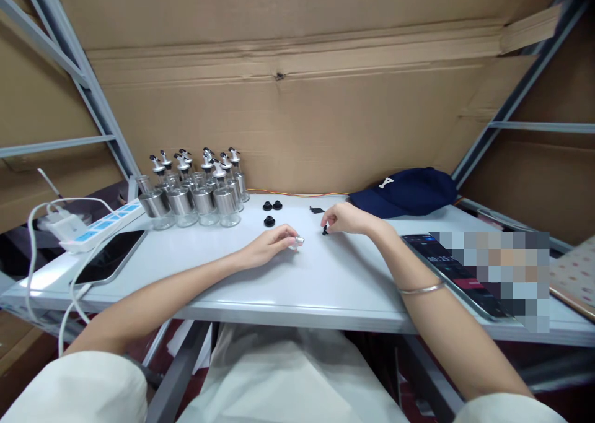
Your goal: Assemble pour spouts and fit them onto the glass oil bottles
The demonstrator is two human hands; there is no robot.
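Observation:
My left hand (pixel 270 244) is closed around a small silver pourer top (pixel 297 242), just above the white table. To its right, my right hand (pixel 344 217) pinches a small black piece (pixel 325 230) at the tabletop. Behind that hand lies a little cluster of thin black parts (pixel 317 210). Several black round stoppers (pixel 269 221) sit beyond my left hand, apart from it.
Glass bottles with steel sleeves (pixel 203 201) stand at the back left, several with pourers. A power strip (pixel 105 226) and a tablet-like device (pixel 111 257) lie left. At right are a navy cap (pixel 413 194) and a phone (pixel 458 274).

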